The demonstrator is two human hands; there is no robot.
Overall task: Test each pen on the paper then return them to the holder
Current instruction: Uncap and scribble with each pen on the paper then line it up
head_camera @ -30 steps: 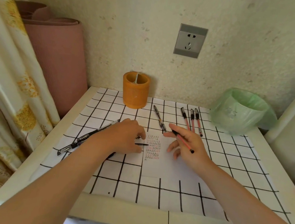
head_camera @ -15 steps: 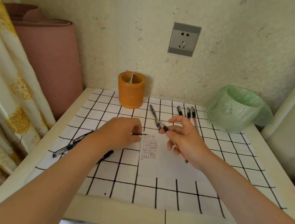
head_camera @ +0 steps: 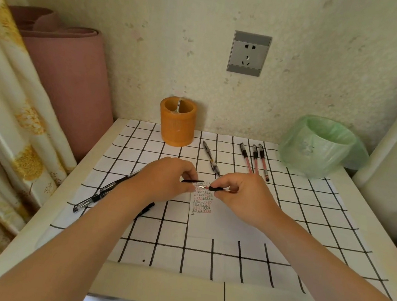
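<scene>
One red pen [head_camera: 220,189] is pinched at its black grip by the curled fingers [head_camera: 228,182] of the right hand [head_camera: 244,197]. It is held nearly level just above the far end of the paper [head_camera: 203,227], with its tip turned to the left. The tip lies just beside the left hand [head_camera: 166,181], whose thumb and forefinger are pinched on a thin black piece [head_camera: 192,181]. Whether that piece is a cap or a refill cannot be told.

The paper is laid on a checked cloth [head_camera: 284,209] near the middle of the bench [head_camera: 159,289], and rows of small red and black marks [head_camera: 201,202] are seen on its far part. The orange holder [head_camera: 176,125] is set upright at the back edge of the bench, left of the middle.

A black pen [head_camera: 211,158] is laid slantwise to the right of the holder. Further right, three red pens [head_camera: 254,160] with black caps are ranged side by side. Near the left edge several dark pens [head_camera: 98,196] are laid together, partly hidden by the left forearm, and the end of another black pen [head_camera: 146,210] shows beneath the left wrist.

A bin lined with a green bag [head_camera: 316,146] is set at the back right corner. A grey socket [head_camera: 249,53] is fixed to the wall, and a pink rolled mat [head_camera: 65,73] is stood beside the back left corner.
</scene>
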